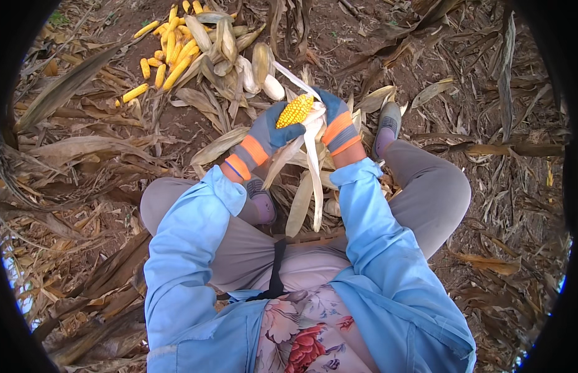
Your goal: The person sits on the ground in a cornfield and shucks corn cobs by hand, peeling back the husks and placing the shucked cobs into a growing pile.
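Observation:
Between my gloved hands is an ear of yellow corn, its kernels bare and pale husk strips peeled back and hanging down. My left hand, in a blue-grey glove with an orange cuff, wraps around the kernel part of the ear. Gripping the husk at the ear's base, my right hand wears a matching glove. One narrow husk leaf sticks up past the right fingers. The fingertips of the right hand are partly hidden behind the husk.
A pile of husked corn cobs lies at the upper left. Beside it are several unhusked ears. Dry leaves and stalks cover much of the brown soil. My bent legs and shoes frame loose husks.

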`<state>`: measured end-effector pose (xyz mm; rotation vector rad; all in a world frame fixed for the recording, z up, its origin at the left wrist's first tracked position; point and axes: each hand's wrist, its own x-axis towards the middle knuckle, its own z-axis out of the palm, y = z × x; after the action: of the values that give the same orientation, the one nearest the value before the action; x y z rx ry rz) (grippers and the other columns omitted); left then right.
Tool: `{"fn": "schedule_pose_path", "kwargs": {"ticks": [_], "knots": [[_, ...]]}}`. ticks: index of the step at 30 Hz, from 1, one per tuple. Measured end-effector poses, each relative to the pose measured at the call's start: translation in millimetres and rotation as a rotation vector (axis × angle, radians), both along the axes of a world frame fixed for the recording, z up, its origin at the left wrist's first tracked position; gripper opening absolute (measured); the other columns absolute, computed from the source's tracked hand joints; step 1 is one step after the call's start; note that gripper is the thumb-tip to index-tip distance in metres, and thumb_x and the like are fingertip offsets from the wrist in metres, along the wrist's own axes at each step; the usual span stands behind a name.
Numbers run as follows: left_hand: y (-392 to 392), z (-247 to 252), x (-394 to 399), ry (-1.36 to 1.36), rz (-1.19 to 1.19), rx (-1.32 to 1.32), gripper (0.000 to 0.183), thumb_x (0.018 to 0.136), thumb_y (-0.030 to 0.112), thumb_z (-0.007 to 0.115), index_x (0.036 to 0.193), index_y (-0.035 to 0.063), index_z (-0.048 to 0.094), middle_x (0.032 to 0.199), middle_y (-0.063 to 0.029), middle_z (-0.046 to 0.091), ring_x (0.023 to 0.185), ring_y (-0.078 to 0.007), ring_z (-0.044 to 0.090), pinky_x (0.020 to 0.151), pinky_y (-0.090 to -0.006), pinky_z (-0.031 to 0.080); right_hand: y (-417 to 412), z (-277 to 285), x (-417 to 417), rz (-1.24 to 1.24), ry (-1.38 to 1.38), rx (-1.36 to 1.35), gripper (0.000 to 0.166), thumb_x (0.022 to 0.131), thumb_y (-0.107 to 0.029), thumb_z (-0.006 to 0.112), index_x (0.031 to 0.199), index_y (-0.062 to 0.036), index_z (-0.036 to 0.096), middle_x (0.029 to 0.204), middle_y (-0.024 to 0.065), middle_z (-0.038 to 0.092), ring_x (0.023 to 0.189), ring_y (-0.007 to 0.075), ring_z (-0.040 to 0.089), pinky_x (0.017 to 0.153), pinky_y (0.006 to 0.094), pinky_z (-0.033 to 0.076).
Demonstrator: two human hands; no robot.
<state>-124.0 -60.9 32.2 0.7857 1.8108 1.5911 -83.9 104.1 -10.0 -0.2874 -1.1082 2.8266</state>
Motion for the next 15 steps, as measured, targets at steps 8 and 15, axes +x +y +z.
{"fn": "schedule_pose_path", "kwargs": {"ticks": [8, 15], "knots": [[0, -7, -8, -0.520, 0.253, 0.348, 0.041, 0.080, 0.030, 0.057, 0.109, 0.0011, 0.049, 0.093, -0.0028, 0.055, 0.081, -0.0097, 0.051, 0.072, -0.0246, 0.043, 9, -9, 1, -0.181, -0.267, 0.441, 0.025, 0.083, -0.016, 0.048, 0.098, 0.0025, 0.058, 0.089, 0.0079, 0.060, 0.077, 0.0154, 0.055, 0.070, 0.0264, 0.045], [-12, -24, -29, -0.844, 0.401, 0.486, 0.038, 0.082, 0.034, 0.054, 0.108, 0.0077, 0.051, 0.087, -0.0037, 0.056, 0.073, -0.0153, 0.055, 0.066, -0.0283, 0.047, 53, -74, 1, -0.339, -0.425, 0.736, 0.020, 0.080, -0.015, 0.053, 0.084, 0.0036, 0.059, 0.076, 0.0055, 0.059, 0.064, 0.0145, 0.049, 0.059, 0.0290, 0.040]]}}
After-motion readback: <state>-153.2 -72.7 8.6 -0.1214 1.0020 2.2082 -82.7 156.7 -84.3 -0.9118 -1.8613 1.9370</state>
